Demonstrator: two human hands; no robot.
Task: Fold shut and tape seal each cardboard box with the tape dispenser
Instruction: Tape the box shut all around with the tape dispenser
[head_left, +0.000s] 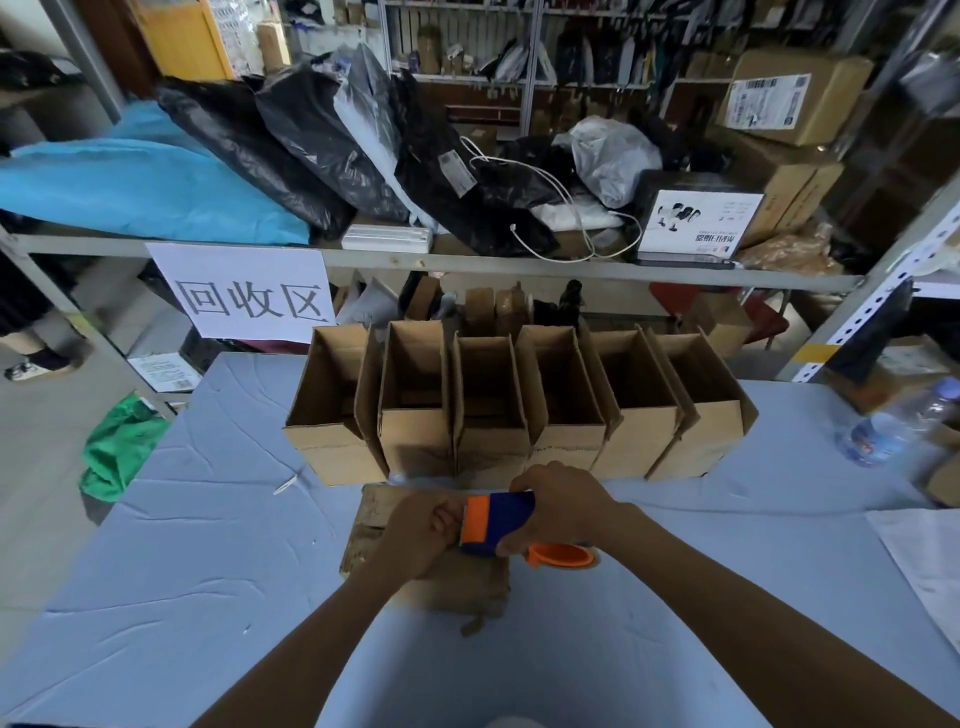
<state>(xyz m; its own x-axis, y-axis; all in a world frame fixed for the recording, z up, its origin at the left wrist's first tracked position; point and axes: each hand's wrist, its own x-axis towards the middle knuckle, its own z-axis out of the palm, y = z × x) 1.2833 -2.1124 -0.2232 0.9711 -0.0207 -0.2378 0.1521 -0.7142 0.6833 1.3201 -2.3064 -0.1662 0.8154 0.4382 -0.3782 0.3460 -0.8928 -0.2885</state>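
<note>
Across blue-clothed table (208, 545), row of open boxes (569, 447), cluttered shelving (467, 261) behind

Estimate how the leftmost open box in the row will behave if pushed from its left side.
Likely light: the leftmost open box is thin cardboard, though its contents are hard to see. It looks tall and narrow, so a high push may tip it. It appears to sit against the neighbouring box, so the row would probably shift with it.
</note>
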